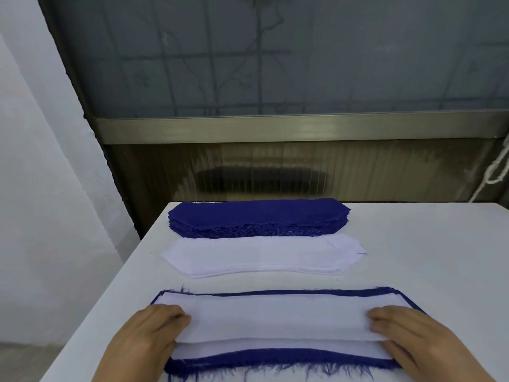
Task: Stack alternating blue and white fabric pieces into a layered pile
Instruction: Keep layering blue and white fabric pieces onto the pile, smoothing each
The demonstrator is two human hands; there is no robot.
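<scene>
A layered pile (275, 318) lies at the near edge of the table, a white piece on top and frayed blue fabric showing all round its border. My left hand (150, 336) holds the white top piece at its left end, fingers curled over the edge. At the right end my right hand (407, 334) holds the same piece. The front edge of the white piece is lifted slightly above a second white layer. Farther back lie a stack of white pieces (261, 256) and, behind it, a thick stack of blue pieces (257, 216).
The white table (429, 257) ends at the left in a slanting edge beside a pale wall. Behind the table stands a frosted window with a metal rail. A white cord (495, 172) hangs at the far right.
</scene>
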